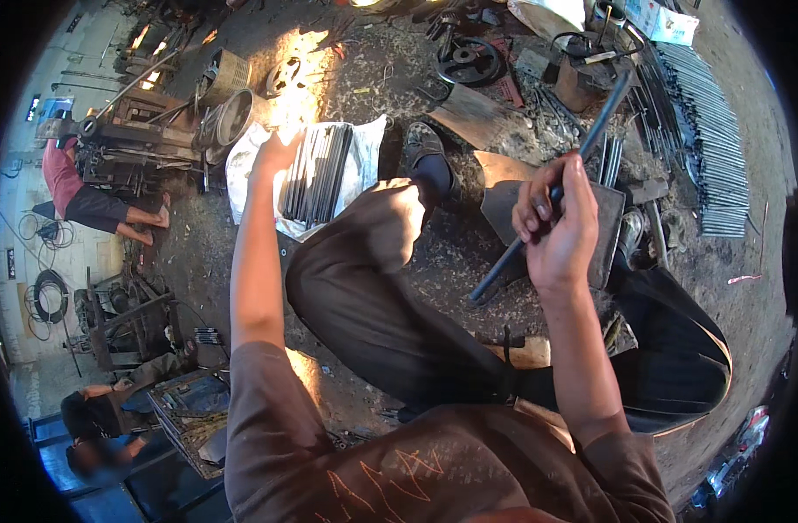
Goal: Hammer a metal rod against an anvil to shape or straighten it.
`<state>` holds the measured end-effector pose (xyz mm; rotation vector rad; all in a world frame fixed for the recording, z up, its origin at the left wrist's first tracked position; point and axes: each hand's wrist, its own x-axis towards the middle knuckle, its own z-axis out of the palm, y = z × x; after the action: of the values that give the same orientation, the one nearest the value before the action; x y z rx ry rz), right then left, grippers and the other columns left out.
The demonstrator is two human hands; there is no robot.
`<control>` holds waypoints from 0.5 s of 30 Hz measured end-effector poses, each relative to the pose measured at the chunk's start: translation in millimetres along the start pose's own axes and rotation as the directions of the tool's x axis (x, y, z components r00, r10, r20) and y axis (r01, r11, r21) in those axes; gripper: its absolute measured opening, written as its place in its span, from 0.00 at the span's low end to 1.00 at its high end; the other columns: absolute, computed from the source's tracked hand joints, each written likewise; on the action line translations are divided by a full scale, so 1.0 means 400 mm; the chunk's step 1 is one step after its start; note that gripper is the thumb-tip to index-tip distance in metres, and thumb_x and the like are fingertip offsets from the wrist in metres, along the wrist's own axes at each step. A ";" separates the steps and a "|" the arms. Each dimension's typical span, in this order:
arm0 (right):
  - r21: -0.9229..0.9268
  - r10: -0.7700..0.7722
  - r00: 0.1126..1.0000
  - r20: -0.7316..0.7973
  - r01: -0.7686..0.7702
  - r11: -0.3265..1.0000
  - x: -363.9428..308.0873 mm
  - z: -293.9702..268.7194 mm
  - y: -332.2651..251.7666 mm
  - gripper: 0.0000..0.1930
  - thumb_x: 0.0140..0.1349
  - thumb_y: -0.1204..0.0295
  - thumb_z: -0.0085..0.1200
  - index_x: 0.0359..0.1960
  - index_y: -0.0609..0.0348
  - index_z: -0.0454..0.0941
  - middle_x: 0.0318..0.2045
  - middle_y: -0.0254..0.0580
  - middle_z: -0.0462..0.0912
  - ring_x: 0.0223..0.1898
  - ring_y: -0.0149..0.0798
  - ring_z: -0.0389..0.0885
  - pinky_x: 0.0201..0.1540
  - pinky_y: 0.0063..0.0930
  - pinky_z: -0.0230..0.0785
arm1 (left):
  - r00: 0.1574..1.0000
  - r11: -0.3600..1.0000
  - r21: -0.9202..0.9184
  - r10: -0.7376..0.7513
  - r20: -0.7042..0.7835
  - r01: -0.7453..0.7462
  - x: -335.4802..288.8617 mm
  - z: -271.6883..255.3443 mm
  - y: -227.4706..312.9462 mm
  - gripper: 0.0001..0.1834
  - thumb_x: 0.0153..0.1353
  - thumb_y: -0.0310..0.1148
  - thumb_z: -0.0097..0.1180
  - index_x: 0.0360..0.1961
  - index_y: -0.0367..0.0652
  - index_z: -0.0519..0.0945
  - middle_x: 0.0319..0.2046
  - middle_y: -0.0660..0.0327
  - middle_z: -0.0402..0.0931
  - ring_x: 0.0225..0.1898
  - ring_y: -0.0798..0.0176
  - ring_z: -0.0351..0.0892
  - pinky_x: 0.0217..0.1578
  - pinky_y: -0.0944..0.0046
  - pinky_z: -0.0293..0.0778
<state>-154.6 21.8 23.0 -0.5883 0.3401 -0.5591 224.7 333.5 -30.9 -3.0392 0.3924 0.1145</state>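
Watching from afar, I take the white sack as my landmark. Well to its right, the biggest stack of rods lies side by side, presumably so the lengths stay aligned. The sack itself is spread flat, probably keeping metal off the dirt floor. On it sits a dark rod pile, nearly parallel, which should make single pieces easy to separate. Right of the sack slants one loose rod, its upper end pointing away from the body. My right hand has its fingers curled closely around that rod near mid-length, likely for balance; the elbow is bent and the forearm angles inward. My left hand reaches on a nearly straight arm to the sack's left part, beside the pile. Sun glare washes out those fingers, so I cannot tell their spread or whether they grasp anything.
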 end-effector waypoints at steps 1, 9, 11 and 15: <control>-0.012 0.008 1.000 -0.011 -0.008 1.000 0.000 -0.003 -0.003 0.15 0.74 0.59 0.39 0.32 0.54 0.64 0.16 0.29 0.60 0.14 0.25 0.60 0.16 0.20 0.53 | 0.994 0.985 -0.156 0.083 0.067 -0.072 -0.026 -0.007 0.083 0.40 0.63 0.60 0.48 0.60 0.33 0.68 0.50 0.41 0.76 0.38 0.52 0.82 0.39 0.55 0.78; -0.264 -0.366 0.927 0.079 0.374 0.889 -0.020 -0.059 -0.015 0.09 0.72 0.65 0.44 0.36 0.55 0.68 0.23 0.30 0.67 0.25 0.24 0.65 0.28 0.20 0.59 | 0.142 0.458 -0.825 0.840 0.524 0.332 -0.643 -0.161 0.617 0.42 0.69 0.64 0.25 0.43 0.34 0.79 0.35 0.52 0.82 0.34 0.60 0.82 0.34 0.65 0.77; -0.577 -0.386 0.903 0.190 0.421 0.700 -0.059 -0.080 -0.032 0.06 0.71 0.71 0.47 0.37 0.59 0.71 0.30 0.35 0.74 0.31 0.25 0.70 0.35 0.20 0.63 | 0.126 0.162 -0.602 0.904 0.408 0.782 -0.669 -0.111 0.681 0.38 0.68 0.64 0.32 0.49 0.37 0.75 0.43 0.55 0.79 0.41 0.63 0.79 0.43 0.63 0.74; -0.684 -0.187 0.688 0.702 0.723 0.093 -0.108 -0.131 -0.074 0.17 0.46 0.81 0.60 0.41 0.59 0.79 0.39 0.44 0.80 0.46 0.48 0.77 0.50 0.38 0.68 | 0.349 -0.064 -0.563 0.840 0.415 0.824 -0.639 -0.109 0.783 0.23 0.71 0.49 0.41 0.48 0.39 0.75 0.41 0.56 0.79 0.42 0.62 0.79 0.45 0.59 0.75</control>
<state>-224.6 4.0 5.9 -2.1309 -0.0547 -0.8059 -99.4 91.8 13.5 -2.2180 0.0608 3.9370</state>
